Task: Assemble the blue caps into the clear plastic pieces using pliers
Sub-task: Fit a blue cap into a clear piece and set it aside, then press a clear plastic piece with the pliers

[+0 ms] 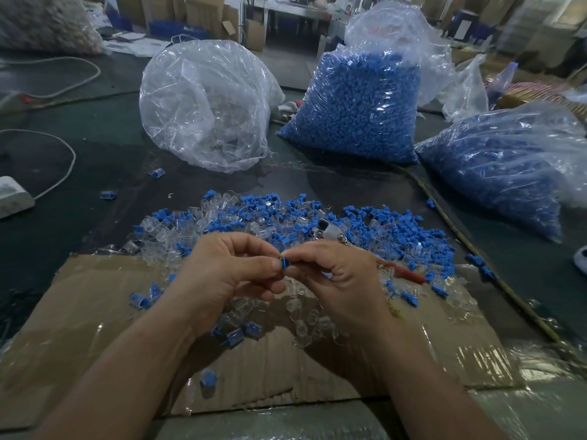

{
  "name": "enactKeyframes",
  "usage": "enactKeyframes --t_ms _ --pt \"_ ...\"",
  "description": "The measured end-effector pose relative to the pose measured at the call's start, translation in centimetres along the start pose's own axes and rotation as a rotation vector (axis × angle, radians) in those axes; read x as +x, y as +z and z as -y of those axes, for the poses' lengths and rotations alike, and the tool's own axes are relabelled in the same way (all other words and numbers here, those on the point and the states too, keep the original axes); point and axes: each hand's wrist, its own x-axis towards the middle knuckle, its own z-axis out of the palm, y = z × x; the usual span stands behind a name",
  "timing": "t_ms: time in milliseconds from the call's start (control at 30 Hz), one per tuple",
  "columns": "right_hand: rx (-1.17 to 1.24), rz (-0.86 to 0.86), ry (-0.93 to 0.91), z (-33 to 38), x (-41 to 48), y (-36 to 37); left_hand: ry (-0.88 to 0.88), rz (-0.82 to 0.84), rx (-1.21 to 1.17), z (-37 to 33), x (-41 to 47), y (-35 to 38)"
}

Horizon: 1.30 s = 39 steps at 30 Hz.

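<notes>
**One cap in the fingers, a heap still to join**

Left edge of the frame: one white power block (12,195) with its cord lies on the dark tabletop (95,160).

Lower left: one sheet of cardboard (79,312) serves as the work mat.

Left of centre: at least five joined pieces (235,336), blue seated in clear, lie scattered on the cardboard and the tabletop.

Upper middle: one clear bag (206,106) sags, with clear parts at its bottom.

Centre: the left hand (222,274) and the right hand (336,281) meet fingertip to fingertip. Each grip is narrow and pinches the same blue cap (283,264), held above the cardboard. Whether a clear piece is also in the pinch cannot be told.

Behind the hands: the mixed heap (254,217) of loose caps and clear pieces is far too many to count.

Right of centre: one pair of pliers (336,231) rests on the heap with its red handle toward the lower right, apparently in neither hand.

Upper right: the first blue bag (359,103) and the second blue bag (502,166) are both full of caps.

Progress, as judged: early. A few pieces are done, one is in hand before the pliers are needed, and the heap and bags remain.
</notes>
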Motion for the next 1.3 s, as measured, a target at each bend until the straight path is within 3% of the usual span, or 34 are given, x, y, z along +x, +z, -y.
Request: enactKeyframes --t_ms 400,467,600,700,767,867,1100,1300 --pt "-0.08 0.07 -0.005 0.1 0.3 -0.2 0.021 -0.025 0.007 0.1 0.0 0.0" --pt "-0.153 0.083 0.113 0.1 0.4 -1.0 0.044 -0.051 0.007 0.1 0.0 0.0" --pt "-0.321 0.027 0.529 -1.2 0.6 -4.3 0.072 -0.099 -0.011 0.2 0.1 -0.2" --pt "-0.439 0.199 0.831 -2.6 0.2 -6.6 0.083 -0.099 -0.004 0.3 0.1 0.0" --pt "-0.536 0.371 0.936 -2.9 0.1 -7.1 0.084 -0.103 -0.006 0.3 0.2 0.0" --pt "-0.637 0.519 0.95 -3.1 0.0 -7.1 0.081 -0.103 -0.011 0.3 0.2 0.0" --pt "-0.679 0.397 0.896 -3.3 0.2 -6.6 0.083 -0.109 -0.007 0.3 0.1 0.1" --pt "-0.581 0.503 0.911 -2.8 0.2 -6.7 0.076 -0.113 -0.017 0.4 0.2 0.1"
